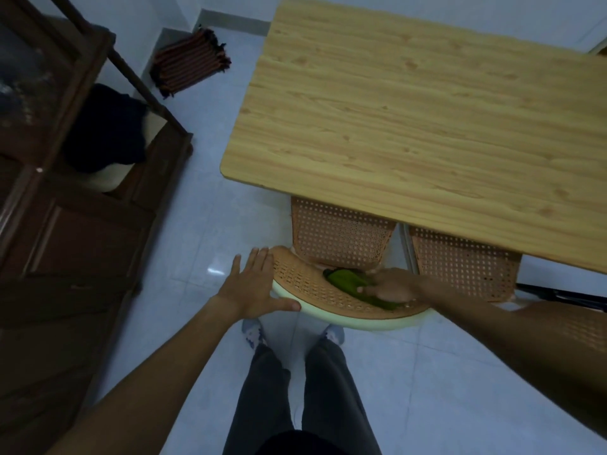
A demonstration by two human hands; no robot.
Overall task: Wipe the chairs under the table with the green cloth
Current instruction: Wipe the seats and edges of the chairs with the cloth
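A chair with orange mesh and a pale green rim (345, 321) stands tucked under the near edge of the wooden table (410, 119); its curved backrest faces me. My right hand (392, 285) presses the green cloth (348, 281) flat against the inner side of the backrest, fingers over the cloth. My left hand (256, 287) grips the backrest's left end, thumb along the pale rim and fingers spread over the mesh. The chair's seat (341, 238) shows beyond the backrest. A second orange mesh chair (466, 261) sits to the right under the table.
A dark wooden cabinet (65, 224) fills the left side, with a dark cloth (105, 126) on a shelf. A striped folded mat (190, 64) lies on the tiled floor near the far wall. My legs and slippered feet (253, 333) stand just behind the chair.
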